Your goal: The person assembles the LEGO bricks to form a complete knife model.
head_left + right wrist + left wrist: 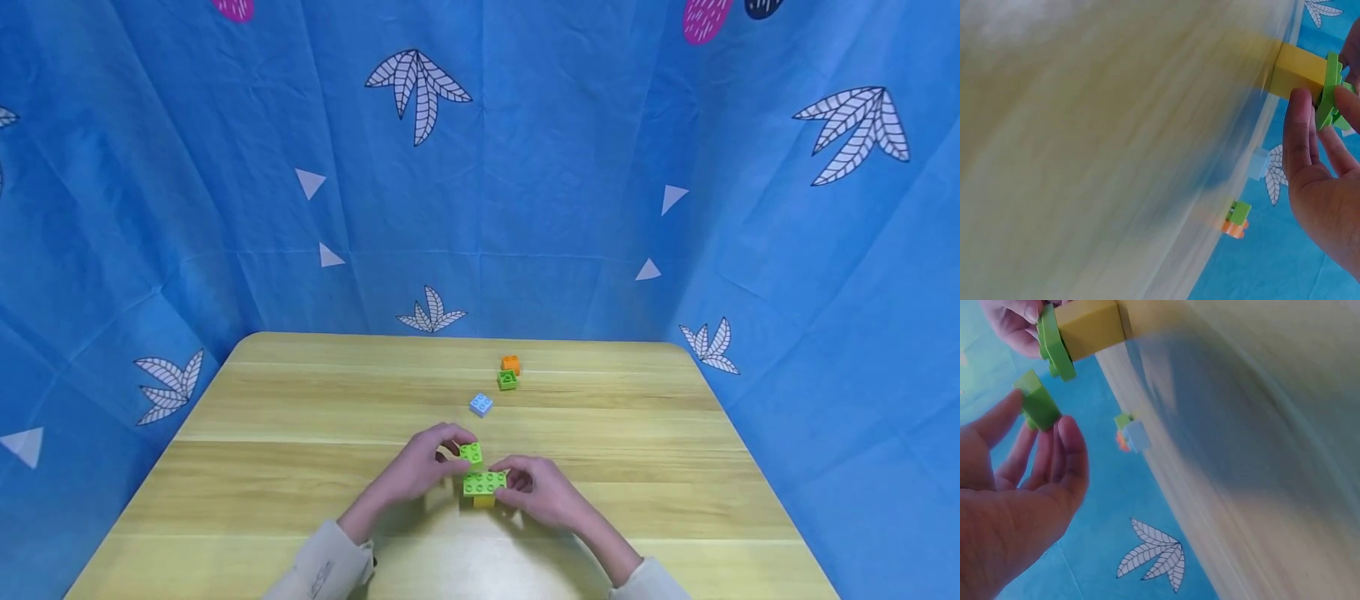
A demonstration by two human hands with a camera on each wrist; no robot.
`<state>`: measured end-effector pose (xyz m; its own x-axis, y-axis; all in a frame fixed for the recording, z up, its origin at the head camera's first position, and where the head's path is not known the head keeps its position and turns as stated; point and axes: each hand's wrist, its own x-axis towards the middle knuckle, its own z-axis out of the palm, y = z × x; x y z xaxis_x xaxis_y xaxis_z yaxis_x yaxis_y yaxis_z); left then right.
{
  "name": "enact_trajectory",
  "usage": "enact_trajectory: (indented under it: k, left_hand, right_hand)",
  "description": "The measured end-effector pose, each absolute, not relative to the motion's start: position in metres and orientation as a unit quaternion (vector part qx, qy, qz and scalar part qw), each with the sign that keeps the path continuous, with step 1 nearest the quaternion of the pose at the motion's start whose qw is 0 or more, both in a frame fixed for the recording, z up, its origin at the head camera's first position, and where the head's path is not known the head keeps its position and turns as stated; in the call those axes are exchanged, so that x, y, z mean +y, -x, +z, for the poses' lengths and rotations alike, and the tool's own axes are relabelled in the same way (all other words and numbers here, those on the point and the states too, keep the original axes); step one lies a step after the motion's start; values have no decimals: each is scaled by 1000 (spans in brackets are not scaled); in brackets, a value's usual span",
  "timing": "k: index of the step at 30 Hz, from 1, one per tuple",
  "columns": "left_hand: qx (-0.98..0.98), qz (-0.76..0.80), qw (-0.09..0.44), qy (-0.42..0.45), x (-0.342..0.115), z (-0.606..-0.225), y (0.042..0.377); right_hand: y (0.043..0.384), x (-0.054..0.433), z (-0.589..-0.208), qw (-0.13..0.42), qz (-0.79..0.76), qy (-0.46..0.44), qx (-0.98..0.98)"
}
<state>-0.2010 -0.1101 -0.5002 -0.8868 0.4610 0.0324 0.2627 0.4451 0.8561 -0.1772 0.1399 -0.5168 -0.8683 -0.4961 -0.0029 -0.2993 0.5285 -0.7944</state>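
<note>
My left hand point(420, 471) pinches a small green toy brick point(471, 454) between thumb and fingers, just behind a longer green studded plate point(480, 482). That plate lies on top of a yellow block point(483, 502) that stands on the table. My right hand point(546, 493) pinches the plate's right end. In the left wrist view the small green brick point(1041, 406) is apart from the plate point(1055, 347). The right wrist view has fingers beside the yellow block point(1299, 69), with the thumb on the green plate point(1329, 90).
Farther back on the wooden table point(300, 417) lie a light blue brick point(481, 405), a green brick point(507, 381) with its hollow side showing, and an orange brick point(511, 363) right behind it. A blue patterned curtain point(555, 167) hangs around the table's back and sides.
</note>
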Motion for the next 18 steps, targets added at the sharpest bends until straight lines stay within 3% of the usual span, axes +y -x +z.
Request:
enact_trajectory:
  k: [18]
  left_hand:
    - [845,464,104,-243,-98,-499,187]
  right_hand:
    - [175,146,-517,139,-468,226,843]
